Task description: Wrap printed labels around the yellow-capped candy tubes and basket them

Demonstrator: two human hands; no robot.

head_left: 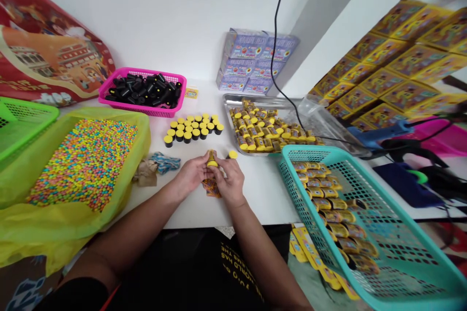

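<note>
Your left hand (191, 175) and right hand (230, 183) both pinch the yellow tube (212, 159), near centre of the table (262, 189); whether it's capped looks unclear. Uneven squeezing could skew its wrapper (210, 189) or drop it.

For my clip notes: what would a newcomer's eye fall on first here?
The heap of multicoloured candy beads lies at left, in a yellow-lined tray. At centre, the left hand and right hand pinch a yellow tube between them. At right, a teal basket holds rows of yellow-wrapped pieces.
</note>
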